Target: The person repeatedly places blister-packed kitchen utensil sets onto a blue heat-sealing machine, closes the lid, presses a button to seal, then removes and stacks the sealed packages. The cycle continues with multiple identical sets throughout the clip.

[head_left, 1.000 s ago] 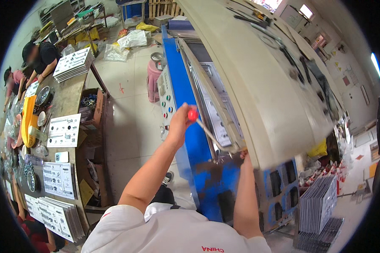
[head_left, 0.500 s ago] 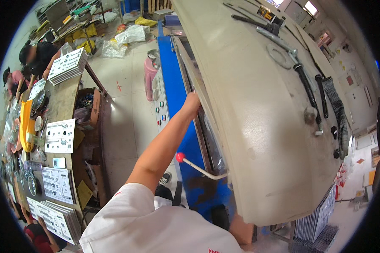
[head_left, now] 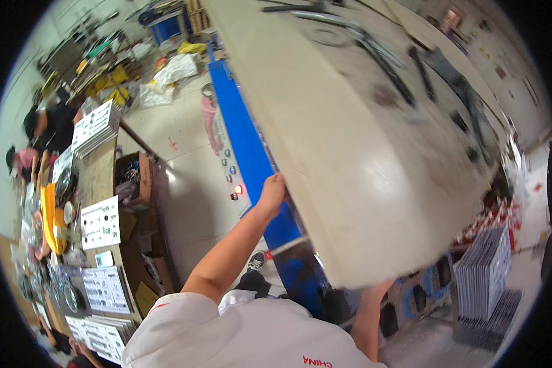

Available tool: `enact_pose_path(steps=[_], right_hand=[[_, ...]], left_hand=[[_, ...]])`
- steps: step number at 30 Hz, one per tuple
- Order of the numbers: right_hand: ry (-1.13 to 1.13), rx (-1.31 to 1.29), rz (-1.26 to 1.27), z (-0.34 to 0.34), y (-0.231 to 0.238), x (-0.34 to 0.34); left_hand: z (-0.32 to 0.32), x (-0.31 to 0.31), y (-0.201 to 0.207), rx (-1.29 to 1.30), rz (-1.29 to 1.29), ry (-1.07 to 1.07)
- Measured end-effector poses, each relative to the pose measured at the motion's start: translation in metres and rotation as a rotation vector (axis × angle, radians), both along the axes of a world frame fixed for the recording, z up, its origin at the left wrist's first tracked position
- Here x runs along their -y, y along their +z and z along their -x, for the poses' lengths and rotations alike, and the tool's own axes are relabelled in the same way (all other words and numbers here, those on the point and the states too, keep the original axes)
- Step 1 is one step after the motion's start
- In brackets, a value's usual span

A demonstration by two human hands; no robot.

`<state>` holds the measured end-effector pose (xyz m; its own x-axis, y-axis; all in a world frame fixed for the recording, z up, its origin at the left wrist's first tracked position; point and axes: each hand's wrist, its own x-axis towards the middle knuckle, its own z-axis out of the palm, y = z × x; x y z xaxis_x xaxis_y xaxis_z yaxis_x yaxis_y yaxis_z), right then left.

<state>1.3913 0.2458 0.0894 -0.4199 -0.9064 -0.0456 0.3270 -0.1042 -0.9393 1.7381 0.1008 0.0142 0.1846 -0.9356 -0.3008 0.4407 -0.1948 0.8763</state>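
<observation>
A large beige cover [head_left: 349,184] lies over a blue machine frame [head_left: 242,116], with black bolts [head_left: 394,76], a metal rod [head_left: 325,18] and a ring washer [head_left: 332,38] on top. My left hand [head_left: 273,191] is closed on the cover's left edge, its fingertips hidden beneath. My right hand [head_left: 379,288] is at the cover's near edge, where the cover hides its fingers. A lever with a red ball knob [head_left: 268,255] sticks out below my left hand. On the control panel [head_left: 232,165] an orange-red light [head_left: 238,189] glows.
At left, a workbench [head_left: 107,178] carries stacked printed boards [head_left: 96,129], a yellow tray [head_left: 50,221] and loose parts; people work along it. A pink container [head_left: 209,122] stands beside the machine. Plastic bags [head_left: 175,70] lie behind. More stacked boards [head_left: 481,276] stand at right.
The gap between cover and blue frame has narrowed. My left hand has come nearer with the cover's edge. My right hand has come into view at the near edge. The panel light has lit up.
</observation>
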Motion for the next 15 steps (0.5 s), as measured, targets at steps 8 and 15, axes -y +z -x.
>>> enact_pose_path(steps=[8,15], right_hand=[[-0.147,-0.032,-0.196,0.095,-0.004,-0.104],[-0.233,-0.218,-0.279,0.238,0.005,-0.218]], left_hand=[[0.064,-0.121,0.008,-0.171,-0.074,-0.399],[0.201,-0.226,0.034,-0.229,-0.280,-0.569]])
